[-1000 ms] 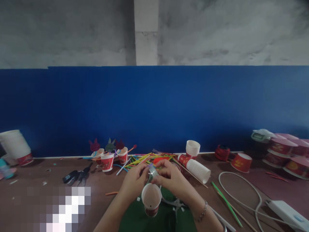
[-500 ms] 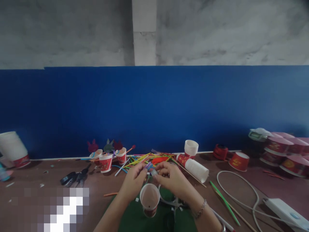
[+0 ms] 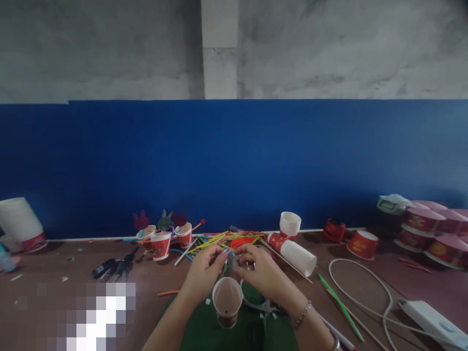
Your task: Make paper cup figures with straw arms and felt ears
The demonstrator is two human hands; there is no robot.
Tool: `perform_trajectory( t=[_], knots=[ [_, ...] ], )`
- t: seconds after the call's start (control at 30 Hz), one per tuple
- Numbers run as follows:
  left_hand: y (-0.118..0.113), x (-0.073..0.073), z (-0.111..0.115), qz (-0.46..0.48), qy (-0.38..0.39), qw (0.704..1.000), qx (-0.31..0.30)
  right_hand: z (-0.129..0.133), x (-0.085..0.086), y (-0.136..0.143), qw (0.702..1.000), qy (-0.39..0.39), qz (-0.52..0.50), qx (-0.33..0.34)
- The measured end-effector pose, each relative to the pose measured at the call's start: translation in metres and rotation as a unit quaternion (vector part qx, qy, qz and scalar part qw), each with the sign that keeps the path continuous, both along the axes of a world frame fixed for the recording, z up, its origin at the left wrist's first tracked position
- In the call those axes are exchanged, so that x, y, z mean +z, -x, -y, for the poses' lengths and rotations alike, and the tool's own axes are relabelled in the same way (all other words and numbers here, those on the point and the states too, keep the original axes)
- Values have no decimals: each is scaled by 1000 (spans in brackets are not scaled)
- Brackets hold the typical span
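Note:
My left hand [image 3: 203, 273] and my right hand [image 3: 261, 273] meet fingertip to fingertip above a paper cup [image 3: 227, 302]. Pinched between them is a small shiny, see-through piece [image 3: 233, 263], with a bluish tint near the left fingertips; its exact kind is too small to make out. Right below the hands stands the cup, white inside and red outside, a dark dot showing on its inner wall. It rests on a green mat [image 3: 204, 336]. Scissors [image 3: 261, 306] lie under my right wrist, partly hidden.
Behind the hands lies a heap of coloured sticks [image 3: 215, 241]. Cups with animal cut-outs [image 3: 161, 245] stand left of it, near black-handled tools [image 3: 113, 268]. A stack of cups [image 3: 298, 256] lies on its side. To the right are a white cable [image 3: 387, 297], a power strip [image 3: 435, 319] and lidded tubs [image 3: 444, 249].
My fingertips have drawn slightly closer together, and the small piece has turned between them. The view has shifted a little. The cup stays in place.

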State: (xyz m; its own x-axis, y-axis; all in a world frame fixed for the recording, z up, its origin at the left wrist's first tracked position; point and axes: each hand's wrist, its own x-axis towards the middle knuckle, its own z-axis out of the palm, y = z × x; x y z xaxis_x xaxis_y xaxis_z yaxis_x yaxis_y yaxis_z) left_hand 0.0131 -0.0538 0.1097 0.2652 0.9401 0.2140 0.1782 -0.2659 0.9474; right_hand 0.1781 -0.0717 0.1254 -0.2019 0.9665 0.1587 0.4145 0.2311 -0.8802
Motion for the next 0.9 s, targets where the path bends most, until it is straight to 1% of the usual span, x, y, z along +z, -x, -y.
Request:
perform_trajectory(
  t=[0.1,0.2,0.37,0.43,0.5,0.57,0.63,0.73,0.83,0.9],
  knots=[
    [-1,0,0,20,30,999,2,-3,-4,-2,1000,9,-19,13],
    [-3,-1,0,36,45,998,4,-6,-9,-4,997,41,-51,36],
    [-6,-2,3,65,73,995,-28,-9,-16,-7,991,65,-102,48],
    [-7,-2,4,64,89,993,-45,-10,-16,-7,982,91,-146,73],
    [-7,-5,3,47,93,993,-55,-10,-15,-6,965,141,-188,114],
    [-7,-7,3,28,91,994,-59,-12,-15,-5,947,199,-219,127],
    [-7,-7,4,14,83,994,-64,-15,-16,-5,929,246,-256,101],
    [-8,-4,9,-18,78,992,-98,-22,-21,-7,912,262,-315,33],
    [-9,2,17,-56,103,984,-133,-25,-21,-8,914,254,-316,20],
    [-10,3,20,-68,116,983,-126,-24,-18,-9,922,235,-306,20]
  ],
)
